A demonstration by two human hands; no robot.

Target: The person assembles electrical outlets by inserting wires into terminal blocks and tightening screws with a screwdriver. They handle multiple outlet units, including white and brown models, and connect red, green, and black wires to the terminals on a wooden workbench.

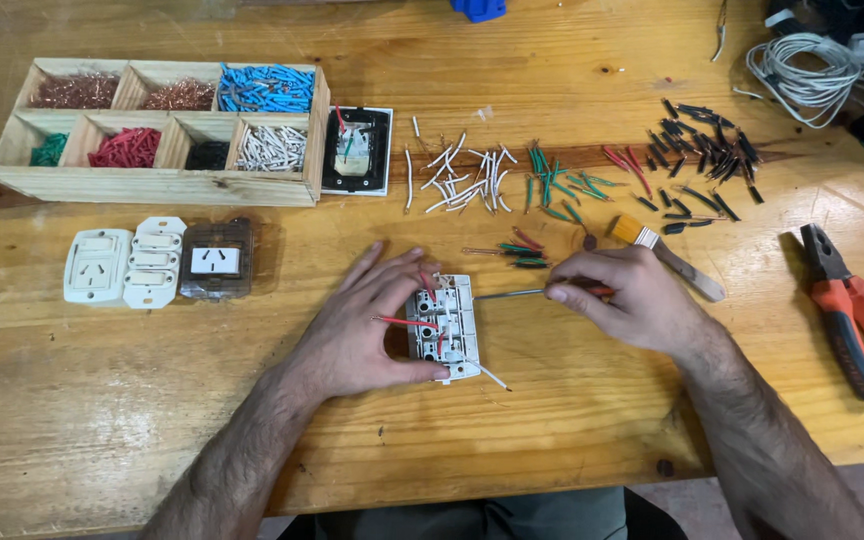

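A broad workbench [572, 440] of varnished, honey-coloured planks fills nearly everything in sight, its grain running left to right and dotted with dark knots. A darker seam crosses the bench towards its far side. Soft, even light glosses the varnish. Below the bench's near edge lies a strip of pale floor [677, 495].

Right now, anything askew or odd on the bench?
Mostly tidy. The pliers lie at the table edge, right side. A white wire sticks out loose from the socket under the left hand.
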